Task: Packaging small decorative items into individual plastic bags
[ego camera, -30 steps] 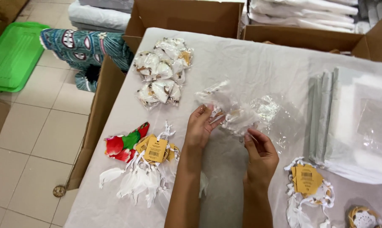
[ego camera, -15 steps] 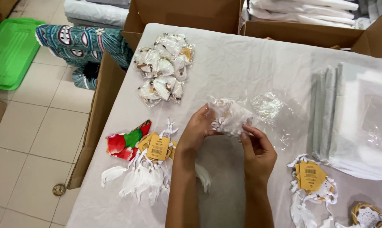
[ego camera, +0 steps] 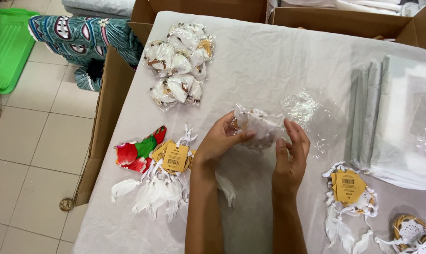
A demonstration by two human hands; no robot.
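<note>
Left hand (ego camera: 221, 140) and right hand (ego camera: 292, 149) both grasp a clear bag (ego camera: 264, 124) holding a white feathered ornament; a hasty push could tear the thin film.

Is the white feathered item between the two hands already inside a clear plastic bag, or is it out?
Inside: crinkled clear plastic bag wraps the white item, pinched between the left hand and right hand. Whether the bag's mouth is closed, cannot tell.

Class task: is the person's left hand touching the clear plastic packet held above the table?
Touching. The head view shows the left hand with its thumb pressed on the clear plastic packet.
</note>
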